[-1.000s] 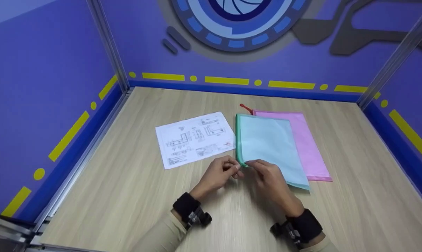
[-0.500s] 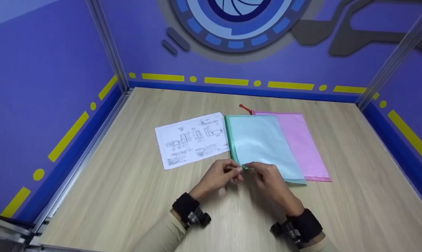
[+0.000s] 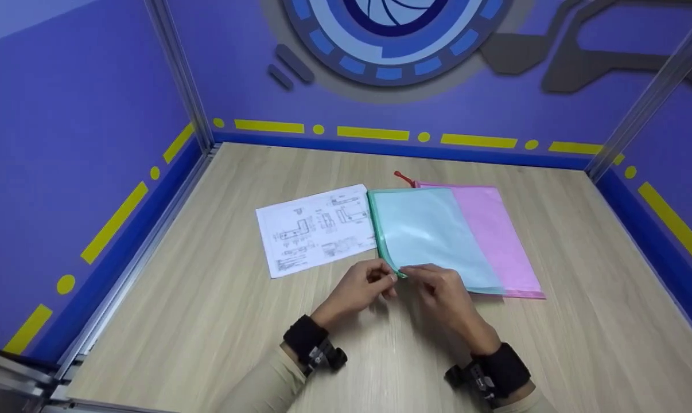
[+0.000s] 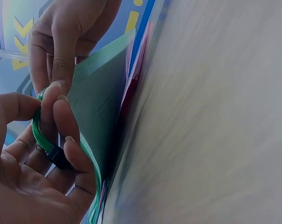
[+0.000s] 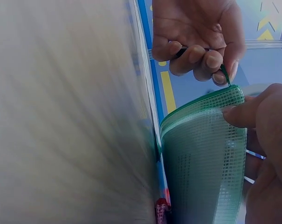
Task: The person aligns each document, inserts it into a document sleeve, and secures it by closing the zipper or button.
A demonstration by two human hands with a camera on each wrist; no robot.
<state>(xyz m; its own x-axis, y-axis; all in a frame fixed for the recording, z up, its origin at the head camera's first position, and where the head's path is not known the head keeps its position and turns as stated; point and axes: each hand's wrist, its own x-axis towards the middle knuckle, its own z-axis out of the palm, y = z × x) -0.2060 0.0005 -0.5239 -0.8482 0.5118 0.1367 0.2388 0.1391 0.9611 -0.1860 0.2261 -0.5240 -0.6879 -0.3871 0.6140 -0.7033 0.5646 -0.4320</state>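
Note:
A green mesh zipper pouch (image 3: 432, 229) lies over a pink pouch (image 3: 495, 229), its near left corner raised toward both hands. My left hand (image 3: 366, 284) pinches the green cord pull (image 4: 42, 133) at that corner; the cord's black end (image 4: 59, 157) rests among its curled fingers. With thumb and fingers, my right hand (image 3: 440, 289) pinches the pouch's mesh corner (image 5: 231, 100) just beside the pull. In the right wrist view, the green zipper edge (image 5: 196, 105) runs down from the corner and looks closed near it.
Left of the pouches lies a sheet of paper (image 3: 317, 229) with technical drawings, its right edge against the green pouch. A red cord pull (image 3: 403, 178) sticks out from the pink pouch's far left corner. Blue-purple walls (image 3: 380, 103) enclose the wooden table (image 3: 208, 321).
The green pouch has swung left, now overlapping the paper's right edge and baring more of the pink pouch. Its near right edge has shifted away from me. Both hands stay almost in place.

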